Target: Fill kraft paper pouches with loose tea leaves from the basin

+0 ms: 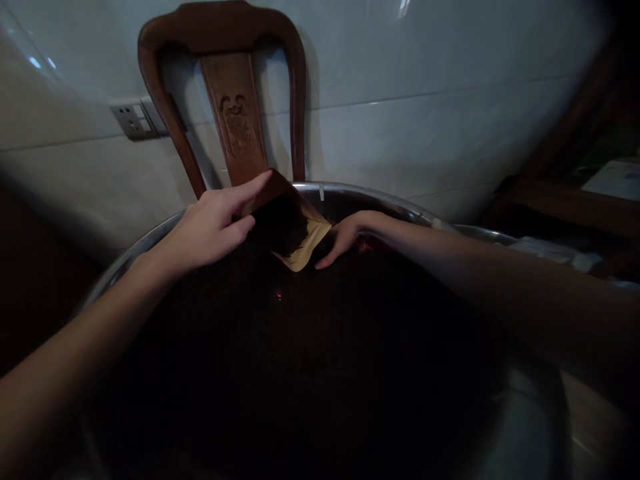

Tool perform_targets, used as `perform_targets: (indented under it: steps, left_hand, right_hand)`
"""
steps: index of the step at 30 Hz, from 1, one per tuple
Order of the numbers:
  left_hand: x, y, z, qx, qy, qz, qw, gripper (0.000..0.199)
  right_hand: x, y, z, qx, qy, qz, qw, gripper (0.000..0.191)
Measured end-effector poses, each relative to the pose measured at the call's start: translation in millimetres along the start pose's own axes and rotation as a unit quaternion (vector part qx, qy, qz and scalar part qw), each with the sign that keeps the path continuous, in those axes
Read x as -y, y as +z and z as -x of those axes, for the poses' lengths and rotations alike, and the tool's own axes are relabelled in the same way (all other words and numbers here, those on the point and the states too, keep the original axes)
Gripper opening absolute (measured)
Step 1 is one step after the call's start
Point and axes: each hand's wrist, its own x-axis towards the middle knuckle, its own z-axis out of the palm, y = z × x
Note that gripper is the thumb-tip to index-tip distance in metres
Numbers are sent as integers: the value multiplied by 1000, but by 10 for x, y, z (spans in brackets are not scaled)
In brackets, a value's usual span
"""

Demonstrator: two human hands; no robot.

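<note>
A brown paper-like bag with a yellowish inside tilts with its mouth toward me, low over a mass of something dark. Small dark bits cling inside its mouth; how full it is, the shadow hides. My left hand grips the bag's upper left edge, index finger along the top and thumb below it. At the bag's lower right corner is my right hand, its thumb pointing left and its other fingers lost in shadow. Both hands are over a large round metal tub, whose dark content is too dim to name.
Behind the tub stands a carved wooden chair against a pale tiled wall. A socket plate is on the wall at left. Another metal rim and some whitish plastic-looking material lie to the right.
</note>
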Motion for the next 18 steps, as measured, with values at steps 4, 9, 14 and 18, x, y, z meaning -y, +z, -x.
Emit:
perform_targets:
  steps: [4,9,14,18]
  left_hand:
    - [-4,-8,4,3,3,10,1000,64]
    - [-18,-19,-3,-2,1,3,1000,64]
    - [-13,-15,-5,2,0,7,1000,64]
    - [-5,-15,-3,0,8,13,1000,65]
  right_hand:
    - [0,-4,4,87,-3,-22,996,70]
    - [18,37,-27,103,13,-10,995,71]
    - [61,30,-12,158,23,-20,987,72]
    - [38,42,-19,140,38,-10,989,71]
